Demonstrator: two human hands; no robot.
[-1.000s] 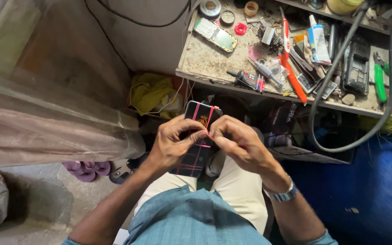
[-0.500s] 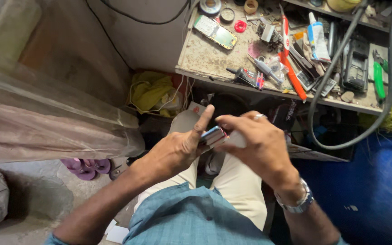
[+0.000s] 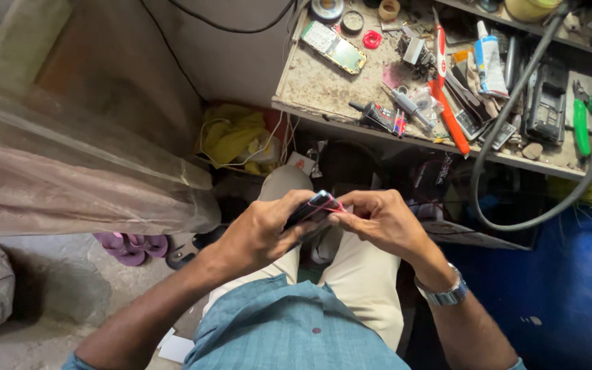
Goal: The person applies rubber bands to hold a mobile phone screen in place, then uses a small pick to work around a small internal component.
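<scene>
My left hand point(image 3: 258, 233) and right hand point(image 3: 378, 219) both grip the small phone point(image 3: 313, 209) over my lap. If I pry too hard, it could slip and drop.

Open air above the lap; cluttered workbench point(image 3: 323, 85) and hanging black cable point(image 3: 495, 137) crowd the space ahead.

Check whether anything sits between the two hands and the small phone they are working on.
Nothing visible does. The left hand grips the dark phone directly, and the right hand pinches its red-edged end, held above the lap, apart from the cluttered workbench.
</scene>
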